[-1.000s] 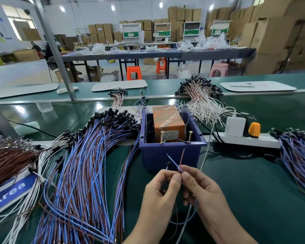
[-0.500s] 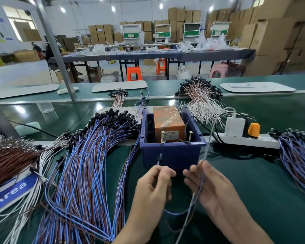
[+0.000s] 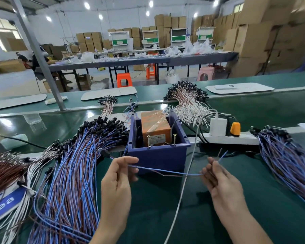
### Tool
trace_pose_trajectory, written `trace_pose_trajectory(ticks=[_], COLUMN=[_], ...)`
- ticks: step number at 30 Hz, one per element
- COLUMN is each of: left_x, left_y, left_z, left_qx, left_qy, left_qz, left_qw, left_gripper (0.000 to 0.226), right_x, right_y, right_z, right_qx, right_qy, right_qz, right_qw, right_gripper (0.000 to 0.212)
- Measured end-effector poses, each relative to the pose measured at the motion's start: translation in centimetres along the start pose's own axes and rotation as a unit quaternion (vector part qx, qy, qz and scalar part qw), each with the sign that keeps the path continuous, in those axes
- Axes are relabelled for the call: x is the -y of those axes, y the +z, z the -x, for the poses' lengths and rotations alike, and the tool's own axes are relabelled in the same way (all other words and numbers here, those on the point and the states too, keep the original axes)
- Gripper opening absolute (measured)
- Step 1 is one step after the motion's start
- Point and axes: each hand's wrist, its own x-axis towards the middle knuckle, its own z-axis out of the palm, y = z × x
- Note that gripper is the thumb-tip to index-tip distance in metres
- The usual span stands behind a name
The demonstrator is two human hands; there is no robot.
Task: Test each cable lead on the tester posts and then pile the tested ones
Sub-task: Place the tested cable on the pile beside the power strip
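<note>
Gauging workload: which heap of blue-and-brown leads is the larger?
The left heap, beside the left hand and left of the blue tester box; it spreads wider than the right heap at the frame's edge.

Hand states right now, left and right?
Left hand: pinches the cable lead near its connector end.
Right hand: pinches the same lead near its bare ends.

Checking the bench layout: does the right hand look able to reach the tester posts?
Probably yes: the right hand holds the lead by its ends beside the blue box, and the posts stand at its near rim, unobstructed except a thin white cable crossing between.
</note>
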Motion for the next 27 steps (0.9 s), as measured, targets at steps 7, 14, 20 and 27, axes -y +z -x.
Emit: trace_pose_trajectory(ticks=[7,14,20,27], left_x=[0.1,-4.3,-8.5,-7.7], left_y=[0.2,7.3,19.4,33.2], left_z=[-0.5,-0.5,-1.7,-3.6], left_qx=[-0.071,0.028,0.204,0.391], left_qy=[0.027,0.056,0.039,-0.037], left_qz=[0.031,0.061,0.119,-0.013], left_qw=[0.997,0.996,0.971,0.919], left_gripper=[0.024,0.022,0.018,0.024], right_x=[0.9,5.2,11.0,13.1], right_y=[-0.4,-4.5,-10.6,-13.3], right_z=[1.1,2.9,4.6,4.7], right_qx=[-0.062,-0.175,-0.24,-0.232], right_qy=[-0.061,-0.147,-0.194,-0.115], right_qz=[-0.005,-0.128,-0.216,-0.23], right_qw=[0.996,0.965,0.926,0.938], right_gripper=[0.014,0.012,0.016,0.017])
